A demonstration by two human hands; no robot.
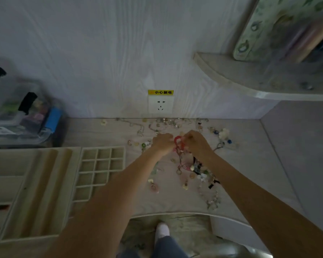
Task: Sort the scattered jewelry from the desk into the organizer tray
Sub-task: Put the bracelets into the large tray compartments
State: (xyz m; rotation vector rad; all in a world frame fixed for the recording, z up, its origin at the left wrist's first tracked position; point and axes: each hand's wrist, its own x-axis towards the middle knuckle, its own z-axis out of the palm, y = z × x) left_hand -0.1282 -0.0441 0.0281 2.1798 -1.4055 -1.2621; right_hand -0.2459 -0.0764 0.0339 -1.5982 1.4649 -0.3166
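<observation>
Scattered jewelry (186, 170) lies over the pale desk (250, 164): chains, rings, beads and flower pieces. My left hand (162, 143) and my right hand (196, 141) meet above the pile, both with fingers curled on a red bracelet (178, 142) held between them; a chain hangs down from it. The beige organizer tray with a grid of small compartments (101, 172) sits to the left, beside a second tray with long slots (32, 190). The grid compartments I can see hold nothing.
A clear storage box (22, 116) with black latches stands at the back left. A wall socket (160, 105) with a yellow label is straight behind the jewelry. A curved shelf (250, 79) juts out at the upper right. The desk's front edge curves inward over my foot (162, 229).
</observation>
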